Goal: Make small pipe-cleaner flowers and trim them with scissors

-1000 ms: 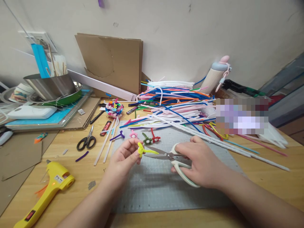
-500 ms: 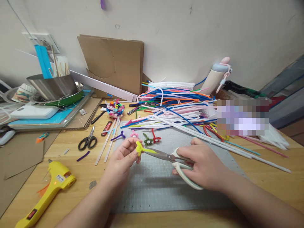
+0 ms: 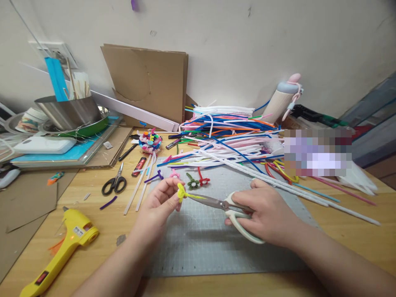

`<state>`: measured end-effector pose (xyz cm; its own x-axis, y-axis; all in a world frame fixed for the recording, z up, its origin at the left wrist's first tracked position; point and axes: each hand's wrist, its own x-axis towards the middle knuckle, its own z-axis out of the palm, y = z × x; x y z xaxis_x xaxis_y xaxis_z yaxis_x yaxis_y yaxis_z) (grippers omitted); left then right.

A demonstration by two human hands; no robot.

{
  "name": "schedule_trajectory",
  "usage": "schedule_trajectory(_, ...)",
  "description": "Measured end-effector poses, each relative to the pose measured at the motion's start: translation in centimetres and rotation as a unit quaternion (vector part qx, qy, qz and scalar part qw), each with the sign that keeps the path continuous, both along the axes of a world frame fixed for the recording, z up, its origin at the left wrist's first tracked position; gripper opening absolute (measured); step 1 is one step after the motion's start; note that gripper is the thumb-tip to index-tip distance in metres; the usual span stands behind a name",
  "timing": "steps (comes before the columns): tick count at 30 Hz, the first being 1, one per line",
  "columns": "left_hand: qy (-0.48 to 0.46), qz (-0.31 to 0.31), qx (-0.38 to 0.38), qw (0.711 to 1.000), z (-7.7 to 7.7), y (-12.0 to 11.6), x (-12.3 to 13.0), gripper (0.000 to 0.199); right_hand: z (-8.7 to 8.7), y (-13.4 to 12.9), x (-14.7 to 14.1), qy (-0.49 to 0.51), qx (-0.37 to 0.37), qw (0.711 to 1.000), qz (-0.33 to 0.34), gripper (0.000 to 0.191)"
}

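Scissors (image 3: 223, 205) sit in the right hand (image 3: 262, 212), its fingers wrapped round the pale handles, the blades nearly together along the stem of a yellow flower (image 3: 181, 193); whether they bite cannot be told. The left hand (image 3: 162, 201) pinches that flower's head above the far half of the cutting mat (image 3: 198, 258). Four flowers look already shaped by the mat's far edge: a purple flower (image 3: 160, 175) near its left corner, then a pink flower (image 3: 174, 174), a green flower (image 3: 193, 184) and a red flower (image 3: 204, 181). Pale centres show on the green and red; none shows on the yellow from this angle, so it seems less finished.
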<state>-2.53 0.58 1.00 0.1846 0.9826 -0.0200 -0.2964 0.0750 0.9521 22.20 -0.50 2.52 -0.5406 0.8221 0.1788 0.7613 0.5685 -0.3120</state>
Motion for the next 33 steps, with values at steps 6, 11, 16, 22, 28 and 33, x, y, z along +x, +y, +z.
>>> schedule_trajectory(6, -0.002, 0.007, -0.009, 1.0, 0.18, -0.03, 0.08, 0.021, -0.11, 0.0, 0.05, -0.02, 0.018, 1.0, -0.001, 0.033)
schedule_trajectory(11, -0.006, 0.004, -0.014, 1.0, 0.47, -0.05, 0.08, 0.021, -0.1, 0.03, 0.15, -0.028, 0.033, 0.999, -0.001, 0.032)
schedule_trajectory(16, -0.02, -0.012, -0.016, 1.0, 0.71, -0.13, 0.15, 0.021, -0.02, 0.05, 0.32, -0.042, 0.028, 0.999, 0.001, 0.035)
schedule_trajectory(22, -0.007, -0.027, -0.025, 0.999, 0.59, -0.2, 0.11, 0.017, -0.01, 0.2, 0.37, -0.035, 0.038, 0.999, 0.004, 0.029)
schedule_trajectory(28, -0.014, -0.033, -0.022, 0.999, 0.76, -0.29, 0.33, 0.014, 0.31, 0.15, 0.19, -0.014, 0.019, 1.0, 0.012, 0.029)
schedule_trajectory(33, -0.023, -0.041, -0.025, 0.999, 0.98, -0.47, 0.58, 0.015, 0.17, 0.16, 0.2, -0.009, 0.021, 1.0, 0.017, 0.032)
